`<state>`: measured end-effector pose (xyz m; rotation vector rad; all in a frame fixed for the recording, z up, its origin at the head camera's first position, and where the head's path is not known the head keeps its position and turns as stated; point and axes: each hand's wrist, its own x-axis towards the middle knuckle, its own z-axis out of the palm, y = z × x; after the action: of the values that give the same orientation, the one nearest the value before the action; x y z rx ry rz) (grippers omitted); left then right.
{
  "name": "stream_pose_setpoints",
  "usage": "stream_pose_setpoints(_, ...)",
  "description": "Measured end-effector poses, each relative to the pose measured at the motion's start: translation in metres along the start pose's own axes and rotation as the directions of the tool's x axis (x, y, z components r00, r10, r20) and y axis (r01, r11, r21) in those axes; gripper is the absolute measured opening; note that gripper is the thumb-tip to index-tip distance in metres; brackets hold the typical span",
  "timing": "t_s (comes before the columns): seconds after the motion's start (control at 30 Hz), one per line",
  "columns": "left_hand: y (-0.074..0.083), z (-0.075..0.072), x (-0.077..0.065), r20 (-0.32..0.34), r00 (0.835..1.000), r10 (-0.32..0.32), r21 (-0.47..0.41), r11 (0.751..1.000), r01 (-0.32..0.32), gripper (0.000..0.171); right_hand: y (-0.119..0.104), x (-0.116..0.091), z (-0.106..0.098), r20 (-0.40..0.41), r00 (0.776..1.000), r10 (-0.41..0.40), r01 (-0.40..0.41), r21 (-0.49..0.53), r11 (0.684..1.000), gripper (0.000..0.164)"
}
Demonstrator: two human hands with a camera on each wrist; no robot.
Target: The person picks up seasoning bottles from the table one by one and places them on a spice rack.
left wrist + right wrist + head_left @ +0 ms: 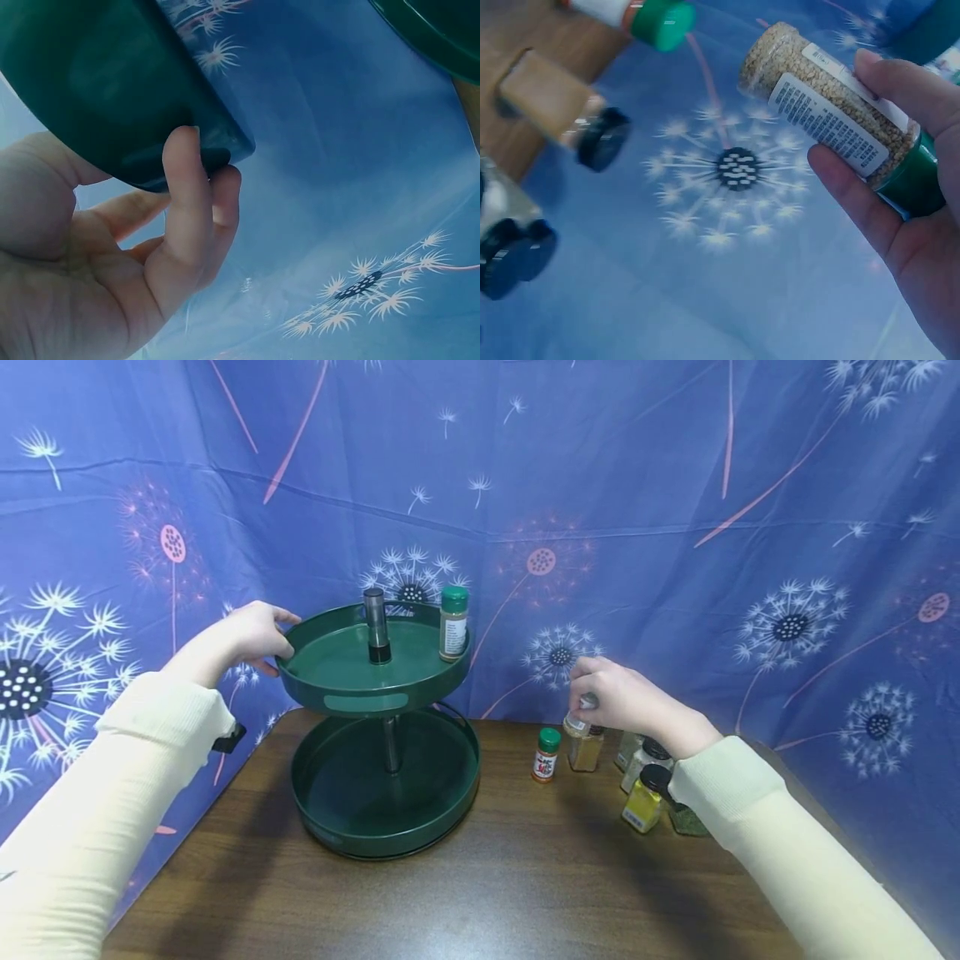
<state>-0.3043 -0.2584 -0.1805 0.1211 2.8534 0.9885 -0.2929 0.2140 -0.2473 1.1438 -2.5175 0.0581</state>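
My left hand (251,639) grips the left rim of the upper tier of a dark green two-tier round tray (367,681). In the left wrist view its fingers (184,180) curl against the tier's edge. My right hand (611,693) holds a spice jar (829,105) of tan granules by its green-capped end, with the jar tilted, and is raised over the table near the other jars. Another green-capped spice jar (453,625) stands at the right side of the upper tier, beyond the central post (377,622).
On the wooden table (487,877), a small green-capped jar (545,756) stands right of the tray. Beside it is a brown spice jar (585,750). Several dark-capped jars, one a yellow jar (642,806), cluster under my right forearm. A blue dandelion-print cloth (637,527) hangs behind.
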Motion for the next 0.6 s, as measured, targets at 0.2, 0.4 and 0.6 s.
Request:
stream_pose_setpoints(0.2, -0.001, 0.001, -0.003, -0.015, 1.0, 0.004, 0.006, 1.0, -0.004, 0.066, -0.009, 0.017, -0.022, -0.022, 1.0, -0.022, 0.024, 0.066, 0.998, 0.012)
stream_pose_setpoints(0.4, -0.002, 0.002, -0.004, -0.018, 1.0, 0.007, 0.009, 1.0, -0.007, 0.067, -0.019, 0.031, -0.039, -0.032, 0.999, -0.036, 0.038, 0.078, 0.996, 0.012)
stream_pose_setpoints(0.6, -0.002, 0.003, -0.004, -0.029, 1.0, 0.004, 0.049, 0.999, -0.003, 0.067, -0.026, 0.045, -0.052, -0.057, 0.996, -0.072, 0.076, 0.083, 0.994, 0.012)
